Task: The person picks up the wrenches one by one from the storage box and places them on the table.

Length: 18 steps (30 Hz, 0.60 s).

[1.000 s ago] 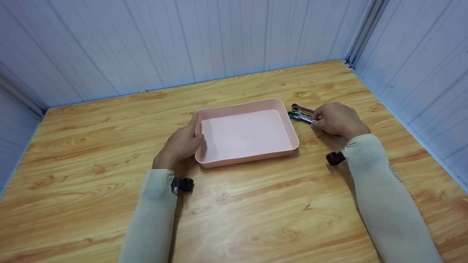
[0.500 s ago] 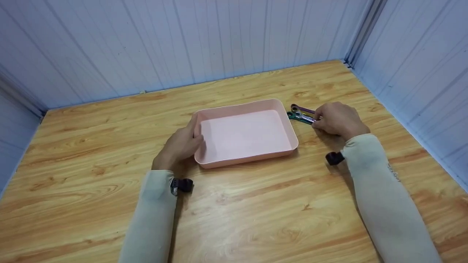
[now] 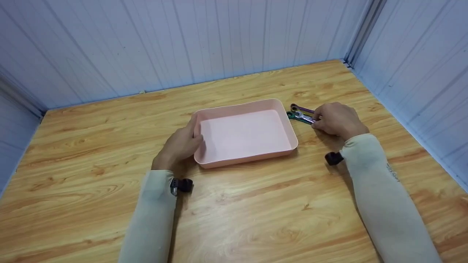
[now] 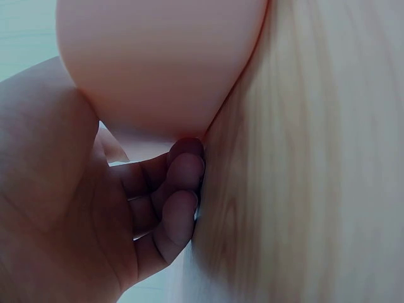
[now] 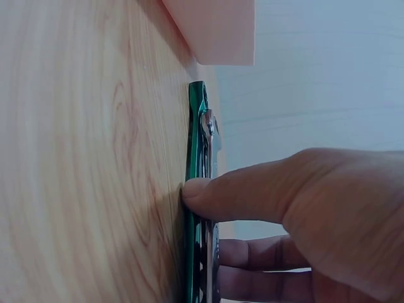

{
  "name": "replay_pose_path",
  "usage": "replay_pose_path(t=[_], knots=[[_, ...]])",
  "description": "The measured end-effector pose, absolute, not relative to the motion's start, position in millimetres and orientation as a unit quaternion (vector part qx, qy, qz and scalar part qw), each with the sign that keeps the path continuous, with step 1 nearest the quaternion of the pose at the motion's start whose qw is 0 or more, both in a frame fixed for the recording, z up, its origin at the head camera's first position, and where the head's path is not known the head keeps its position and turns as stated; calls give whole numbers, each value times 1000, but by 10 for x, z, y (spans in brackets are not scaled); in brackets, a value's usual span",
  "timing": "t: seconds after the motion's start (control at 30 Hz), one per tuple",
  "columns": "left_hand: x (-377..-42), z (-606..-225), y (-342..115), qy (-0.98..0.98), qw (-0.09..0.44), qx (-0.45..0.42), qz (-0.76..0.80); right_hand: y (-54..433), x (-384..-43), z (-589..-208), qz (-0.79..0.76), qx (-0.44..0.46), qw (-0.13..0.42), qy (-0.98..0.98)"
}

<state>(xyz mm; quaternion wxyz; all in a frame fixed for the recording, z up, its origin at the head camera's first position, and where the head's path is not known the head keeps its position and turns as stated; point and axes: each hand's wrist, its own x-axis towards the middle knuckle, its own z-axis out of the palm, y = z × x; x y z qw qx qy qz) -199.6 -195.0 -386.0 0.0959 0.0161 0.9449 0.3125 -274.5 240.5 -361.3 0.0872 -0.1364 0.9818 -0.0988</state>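
A shallow pink rectangular tray (image 3: 245,135) sits on the wooden table. My left hand (image 3: 181,144) grips its left wall, thumb over the rim on the inside and fingers outside; in the left wrist view, curled fingertips (image 4: 180,211) are down by the tabletop. Just right of the tray lies a small bunch of wrenches: a green wrench (image 5: 196,132), a silver wrench (image 3: 302,116), a purple wrench (image 3: 302,108) and a bit of yellow. My right hand (image 3: 338,118) pinches the bunch, its thumb against the green one. The wrenches' right ends are hidden under that hand.
The wooden table (image 3: 256,212) runs back to a pale ribbed wall (image 3: 226,40). Another wall (image 3: 420,80) borders its right side. Dark wrist cameras (image 3: 334,158) stick out from both cuffs, close above the tabletop.
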Motion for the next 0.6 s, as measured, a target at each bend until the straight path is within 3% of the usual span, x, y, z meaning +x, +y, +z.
replay_pose_path(t=[0.6], knots=[[-2005,-3851,-1971,947,96,25,305,2381,-2750,-3600,-105,-129,102,981]])
